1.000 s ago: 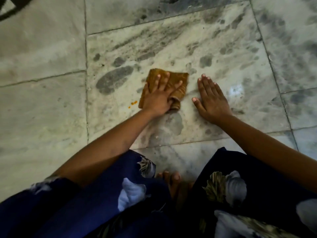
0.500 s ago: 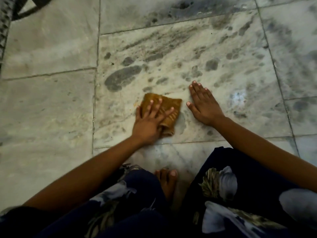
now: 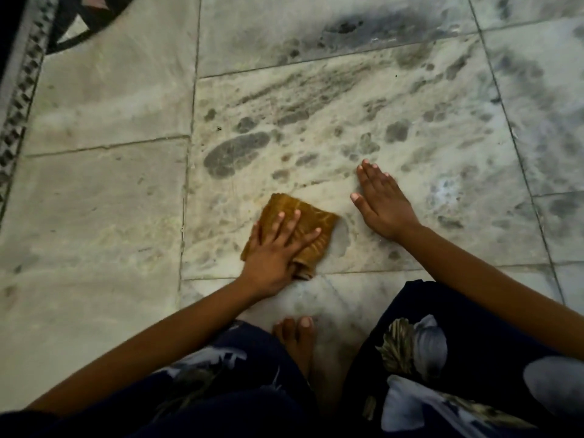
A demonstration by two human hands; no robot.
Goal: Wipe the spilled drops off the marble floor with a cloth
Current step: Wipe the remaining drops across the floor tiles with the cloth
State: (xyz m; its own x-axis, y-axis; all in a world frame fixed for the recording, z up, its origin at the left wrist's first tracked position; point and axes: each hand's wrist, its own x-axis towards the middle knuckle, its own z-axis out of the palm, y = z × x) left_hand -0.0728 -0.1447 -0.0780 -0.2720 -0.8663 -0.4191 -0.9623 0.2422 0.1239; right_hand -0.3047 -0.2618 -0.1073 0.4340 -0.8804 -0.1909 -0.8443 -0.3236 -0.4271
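On the marble floor (image 3: pixel 94 200), my flat left hand (image 3: pixel 273 251) presses the cloth (image 3: pixel 319 215) down to scrub; at two o'clock, my flat right hand (image 3: pixel 384 203) braces me.

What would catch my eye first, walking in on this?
A folded brown cloth lies mid-picture, pressed onto the marble floor by the left hand. Just right of it, the right hand rests palm-down on bare tile. Below, a bare foot shows between dark flowered trousers.

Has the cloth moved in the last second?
Yes. The cloth slid toward the person, away from the dark oval patch, and now nearly reaches the near grout line.
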